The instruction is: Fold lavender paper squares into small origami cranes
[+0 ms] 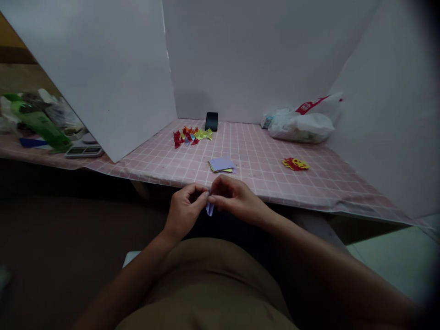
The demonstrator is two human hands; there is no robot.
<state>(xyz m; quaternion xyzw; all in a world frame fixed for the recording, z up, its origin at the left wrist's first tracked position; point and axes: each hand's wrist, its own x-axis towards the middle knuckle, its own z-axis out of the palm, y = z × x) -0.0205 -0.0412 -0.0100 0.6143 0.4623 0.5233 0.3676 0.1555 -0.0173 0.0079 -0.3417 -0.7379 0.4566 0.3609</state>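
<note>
A small piece of folded lavender paper (209,209) is pinched between my two hands, just off the table's front edge. My left hand (184,206) grips it from the left with thumb and forefinger. From the other side, the thumb and fingers of my right hand (235,197) close on its upper part, and the fingertips hide most of it. Just beyond the hands lies a stack of square paper (222,164), lavender on top with yellow beneath. Farther back sits a pile of small folded paper figures (189,136) in red, orange, yellow and blue.
A dark phone (211,121) leans at the back of the checked pink tablecloth (254,156). Red and yellow cut-outs (295,164) and a white plastic bag (302,126) are to the right. White panels (113,68) enclose the table; a green bottle (39,123) and scale (84,150) lie left.
</note>
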